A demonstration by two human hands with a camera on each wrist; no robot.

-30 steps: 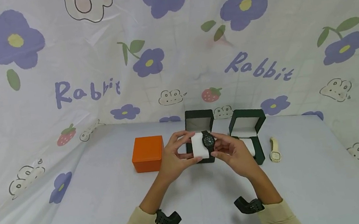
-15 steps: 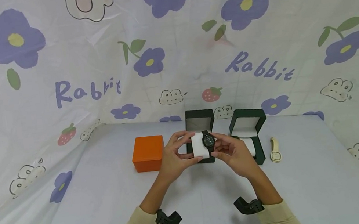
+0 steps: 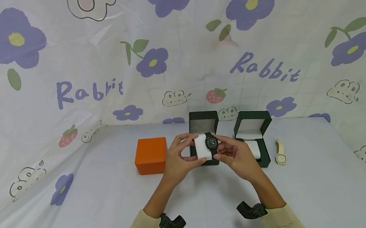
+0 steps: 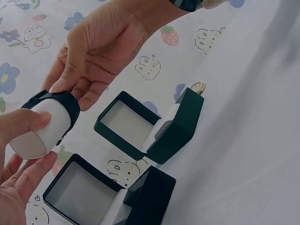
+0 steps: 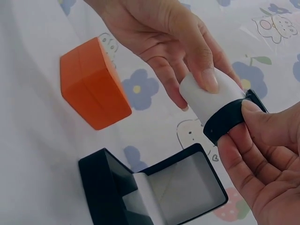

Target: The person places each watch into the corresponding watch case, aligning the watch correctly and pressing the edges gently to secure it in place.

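A white watch cushion (image 3: 202, 149) is held by my left hand (image 3: 179, 161), thumb on one side and fingers on the other. Around the cushion's right end goes a black wristwatch (image 3: 211, 142), its square dial facing up toward the head camera. My right hand (image 3: 240, 158) pinches this watch between thumb and fingers. In the right wrist view the black strap (image 5: 225, 119) wraps the cushion, with my right thumb pressing its edge. The left wrist view shows the cushion's pale end cap (image 4: 28, 144) at my left fingers. Behind both hands stands an open dark watch box (image 3: 202, 114).
Right of the hands is an open green watch box (image 3: 252, 115) with a white cushion (image 3: 253, 149) inside. A gold watch (image 3: 280, 153) lies farther right. The closed orange box (image 3: 151, 153) sits beside my left hand. A printed sheet (image 3: 179, 80) rises behind.
My right hand and the black watch have shifted very slightly left along with the cushion. The grips stay the same, and the boxes and gold watch have not moved.
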